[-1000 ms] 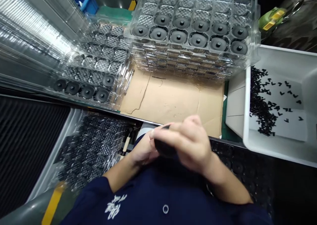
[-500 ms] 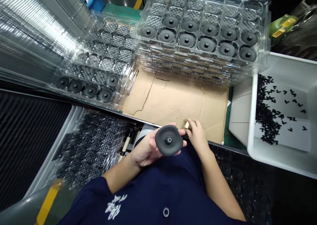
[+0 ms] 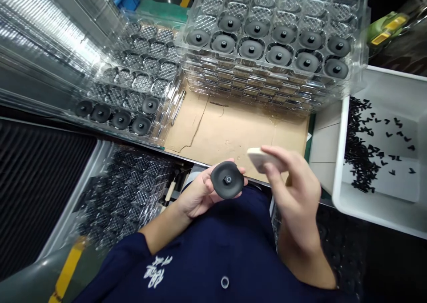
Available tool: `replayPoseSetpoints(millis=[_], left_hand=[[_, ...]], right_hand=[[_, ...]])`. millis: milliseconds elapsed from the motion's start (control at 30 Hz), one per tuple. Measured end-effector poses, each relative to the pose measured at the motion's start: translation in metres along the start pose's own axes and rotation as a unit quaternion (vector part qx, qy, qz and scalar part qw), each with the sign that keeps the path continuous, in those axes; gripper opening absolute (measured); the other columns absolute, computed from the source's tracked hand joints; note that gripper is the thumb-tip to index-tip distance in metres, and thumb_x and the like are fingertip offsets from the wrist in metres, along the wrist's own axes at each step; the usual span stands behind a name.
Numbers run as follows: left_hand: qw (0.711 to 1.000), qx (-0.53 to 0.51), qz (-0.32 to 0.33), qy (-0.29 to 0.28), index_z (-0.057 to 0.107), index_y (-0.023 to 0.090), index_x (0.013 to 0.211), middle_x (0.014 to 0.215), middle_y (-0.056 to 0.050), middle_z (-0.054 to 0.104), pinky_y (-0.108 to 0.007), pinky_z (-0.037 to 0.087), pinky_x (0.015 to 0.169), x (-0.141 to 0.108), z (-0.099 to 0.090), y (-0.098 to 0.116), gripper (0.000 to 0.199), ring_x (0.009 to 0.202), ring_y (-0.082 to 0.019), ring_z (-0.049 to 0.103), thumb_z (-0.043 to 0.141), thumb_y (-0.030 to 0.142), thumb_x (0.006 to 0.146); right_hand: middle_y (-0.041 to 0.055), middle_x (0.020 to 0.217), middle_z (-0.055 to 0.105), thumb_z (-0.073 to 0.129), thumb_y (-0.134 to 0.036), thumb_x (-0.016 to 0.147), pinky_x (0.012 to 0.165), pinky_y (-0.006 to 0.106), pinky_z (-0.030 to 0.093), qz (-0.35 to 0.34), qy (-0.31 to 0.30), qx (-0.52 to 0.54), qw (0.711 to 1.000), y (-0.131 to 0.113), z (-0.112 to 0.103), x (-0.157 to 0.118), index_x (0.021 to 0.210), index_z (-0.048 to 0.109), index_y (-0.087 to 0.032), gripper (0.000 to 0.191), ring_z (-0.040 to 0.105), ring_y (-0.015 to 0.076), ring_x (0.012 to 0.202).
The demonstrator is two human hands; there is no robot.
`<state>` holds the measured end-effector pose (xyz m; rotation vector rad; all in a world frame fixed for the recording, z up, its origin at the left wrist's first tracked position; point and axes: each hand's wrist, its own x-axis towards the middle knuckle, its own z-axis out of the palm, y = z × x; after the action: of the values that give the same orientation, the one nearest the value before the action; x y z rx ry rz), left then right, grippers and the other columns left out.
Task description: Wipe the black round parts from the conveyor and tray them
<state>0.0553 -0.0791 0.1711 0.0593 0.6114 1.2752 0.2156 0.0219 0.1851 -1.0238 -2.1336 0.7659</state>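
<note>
the left hand [image 3: 196,196] grips a black round disc [image 3: 227,180] with a small centre hub, fingers curled round its rim, just above the navy shirt [image 3: 213,254]. the right hand [image 3: 293,191] pinches a small pale flat piece [image 3: 258,156] between thumb and fingertips, just beside the disc and apart from it. beyond lie a cardboard sheet [image 3: 230,129], a stack of clear trays [image 3: 273,49] holding similar discs, and a white bin [image 3: 380,160] of small black parts.
</note>
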Motion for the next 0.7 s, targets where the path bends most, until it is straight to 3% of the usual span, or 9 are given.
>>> replayPoseSetpoints(millis=[33,100,200,267,367,467,567,633,700], left_hand=[[1.000,0.010,0.010,0.010,0.067,0.021,0.113,0.112,-0.007,0.070,-0.028,0.056,0.082,0.001,0.000,-0.001,0.054,0.101,-0.023,0.067,0.084,0.037,0.065],[0.998,0.032,0.028,0.039,0.067,0.019,0.112,0.109,-0.006,0.070,-0.026,0.055,0.083,0.003,-0.002,-0.004,0.053,0.099,-0.021,0.066,0.084,0.036,0.065],[0.996,0.050,0.040,0.070,0.064,0.019,0.117,0.115,-0.009,0.068,-0.031,0.054,0.090,0.005,-0.006,-0.005,0.059,0.102,-0.022,0.066,0.084,0.038,0.065],[0.994,0.053,0.060,0.073,0.063,0.019,0.119,0.116,-0.009,0.068,-0.034,0.053,0.093,0.007,-0.008,-0.006,0.060,0.103,-0.022,0.066,0.084,0.037,0.066],[0.990,0.075,0.092,0.071,0.064,0.018,0.117,0.112,-0.008,0.069,-0.029,0.053,0.090,0.009,-0.010,-0.006,0.060,0.103,-0.021,0.065,0.085,0.037,0.064],[0.990,0.082,0.088,0.079,0.063,0.019,0.120,0.119,-0.009,0.067,-0.030,0.053,0.092,0.010,-0.012,-0.001,0.062,0.107,-0.023,0.065,0.084,0.038,0.064],[0.992,0.052,0.085,0.074,0.062,0.022,0.121,0.125,-0.009,0.064,-0.034,0.052,0.096,0.005,-0.010,0.006,0.063,0.107,-0.024,0.066,0.083,0.043,0.064],[0.994,0.038,0.080,0.062,0.063,0.022,0.118,0.125,-0.009,0.065,-0.034,0.052,0.095,0.003,-0.006,0.010,0.062,0.106,-0.024,0.066,0.083,0.043,0.064],[0.996,0.032,0.068,0.048,0.064,0.022,0.116,0.123,-0.008,0.066,-0.033,0.053,0.093,0.003,-0.001,0.011,0.058,0.105,-0.024,0.066,0.083,0.040,0.064]], right_hand=[[0.0013,0.111,0.068,0.052,-0.018,0.092,0.080,0.030,0.043,-0.066,0.001,-0.001,0.998,-0.013,-0.004,0.001,0.122,0.058,-0.028,0.032,0.062,0.0138,0.093],[0.0004,0.103,0.071,0.051,-0.014,0.093,0.074,0.029,0.040,-0.117,-0.032,-0.024,0.992,-0.026,-0.004,0.002,0.118,0.061,-0.025,0.029,0.063,0.0120,0.086],[-0.0001,0.089,0.072,0.052,-0.017,0.093,0.068,0.030,0.035,-0.059,-0.079,-0.107,0.989,-0.025,0.001,0.000,0.108,0.066,-0.022,0.021,0.063,0.0126,0.075],[0.0002,0.092,0.073,0.055,-0.017,0.092,0.072,0.031,0.037,-0.049,-0.038,-0.108,0.992,-0.024,0.005,0.000,0.111,0.065,-0.024,0.023,0.064,0.0133,0.078],[0.0020,0.105,0.072,0.052,-0.015,0.093,0.081,0.030,0.040,-0.063,0.034,-0.018,0.997,-0.018,0.017,0.002,0.115,0.064,-0.024,0.027,0.065,0.0133,0.091],[0.0020,0.102,0.072,0.051,-0.024,0.093,0.078,0.030,0.043,0.046,-0.034,0.025,0.998,0.013,0.033,-0.003,0.110,0.068,-0.024,0.024,0.065,0.0136,0.081],[0.0040,0.099,0.072,0.052,-0.036,0.089,0.076,0.032,0.046,0.185,-0.065,0.041,0.980,0.064,0.051,-0.024,0.110,0.070,-0.024,0.030,0.062,0.0156,0.075],[0.0068,0.096,0.073,0.051,-0.040,0.087,0.077,0.034,0.047,0.228,-0.058,0.039,0.971,0.094,0.062,-0.040,0.107,0.071,-0.021,0.034,0.063,0.0189,0.079],[0.0084,0.093,0.073,0.052,-0.040,0.085,0.077,0.036,0.048,0.240,-0.067,0.046,0.967,0.106,0.065,-0.049,0.101,0.073,-0.018,0.034,0.064,0.0208,0.081]])
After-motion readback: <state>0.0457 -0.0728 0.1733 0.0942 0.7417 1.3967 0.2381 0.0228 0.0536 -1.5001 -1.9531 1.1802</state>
